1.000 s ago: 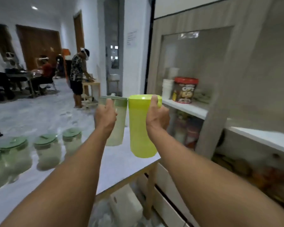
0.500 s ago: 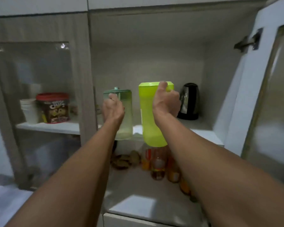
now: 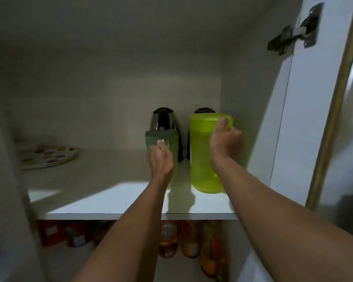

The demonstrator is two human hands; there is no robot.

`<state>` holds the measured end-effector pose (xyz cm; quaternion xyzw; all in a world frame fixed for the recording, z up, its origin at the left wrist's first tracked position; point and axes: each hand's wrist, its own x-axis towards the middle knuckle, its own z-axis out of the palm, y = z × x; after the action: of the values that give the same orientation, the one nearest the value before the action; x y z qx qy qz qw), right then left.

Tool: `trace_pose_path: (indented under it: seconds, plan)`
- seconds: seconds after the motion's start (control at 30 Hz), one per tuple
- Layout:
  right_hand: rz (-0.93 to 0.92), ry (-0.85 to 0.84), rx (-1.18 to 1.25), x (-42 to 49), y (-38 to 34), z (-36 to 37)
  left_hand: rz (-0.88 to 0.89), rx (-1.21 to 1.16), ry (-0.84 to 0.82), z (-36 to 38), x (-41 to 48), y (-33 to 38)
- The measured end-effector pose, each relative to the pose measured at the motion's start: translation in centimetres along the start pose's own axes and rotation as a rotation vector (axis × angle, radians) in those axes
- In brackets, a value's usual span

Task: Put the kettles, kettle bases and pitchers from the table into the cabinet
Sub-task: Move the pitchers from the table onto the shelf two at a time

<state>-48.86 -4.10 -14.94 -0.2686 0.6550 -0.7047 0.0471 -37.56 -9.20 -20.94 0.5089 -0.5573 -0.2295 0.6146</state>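
Both of my arms reach into the open cabinet, over its white upper shelf (image 3: 110, 208). My left hand (image 3: 161, 161) grips a clear pitcher with a dark green lid (image 3: 161, 137), standing on or just above the shelf. My right hand (image 3: 225, 143) holds the handle side of a lime-green pitcher (image 3: 204, 159), whose base rests on the shelf. Behind the clear pitcher stands a steel and black kettle (image 3: 163, 121). A second dark kettle top (image 3: 204, 110) peeks over the lime pitcher's lid.
A plate with coloured dots (image 3: 47, 157) lies at the shelf's left. Bottles and jars (image 3: 190, 239) crowd the lower shelf. The open cabinet door (image 3: 306, 98) with its metal hinge (image 3: 293, 31) stands close on the right.
Both pitchers have gone forward and down onto the upper shelf, in front of the kettles. My view has closed in on the cabinet interior.
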Motion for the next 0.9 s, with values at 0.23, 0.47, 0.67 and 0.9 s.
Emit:
trace_pose_path:
  seconds: [0.23, 0.47, 0.67, 0.9]
  plan:
    - [0.005, 0.014, 0.001, 3.2, 1.1, 1.6, -0.082, -0.036, -0.066, 3.5, 1.4, -0.3]
    - [0.025, -0.065, 0.002, 5.1, 1.5, 1.5, -0.170, -0.031, -0.165, 4.6, 3.6, -0.9]
    - [0.045, -0.134, -0.026, 5.4, 1.6, 1.1, -0.271, 0.039, -0.198, 3.0, 2.5, 0.8]
    - [0.013, -0.070, -0.051, 4.2, 1.9, -0.4, -0.317, 0.135, -0.116, 0.1, 1.3, 1.0]
